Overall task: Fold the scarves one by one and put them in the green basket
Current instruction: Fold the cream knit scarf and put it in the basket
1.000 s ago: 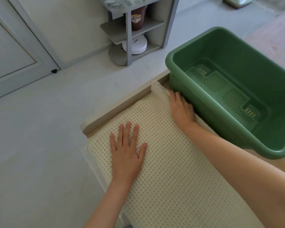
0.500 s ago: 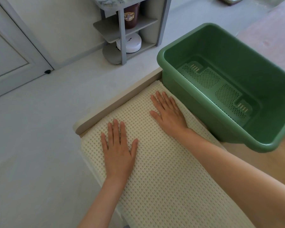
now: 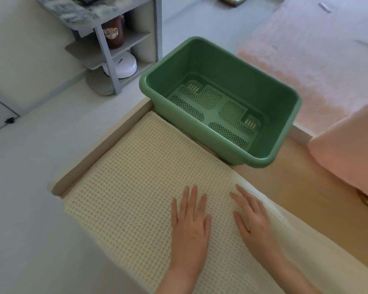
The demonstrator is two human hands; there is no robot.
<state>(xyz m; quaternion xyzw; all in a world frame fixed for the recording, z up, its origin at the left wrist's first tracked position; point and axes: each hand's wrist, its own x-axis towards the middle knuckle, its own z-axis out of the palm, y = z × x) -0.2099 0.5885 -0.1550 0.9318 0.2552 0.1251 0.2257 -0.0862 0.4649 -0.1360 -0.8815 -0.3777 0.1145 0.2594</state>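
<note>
Cream scarf — left hand, right hand flat, grip wide | green basket beside

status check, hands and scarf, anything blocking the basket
Open, flat: left hand and right hand pressing on cream scarf. Scarf lying flat, not yet in green basket. Basket empty, just beyond the scarf; nothing seen between them.
</note>
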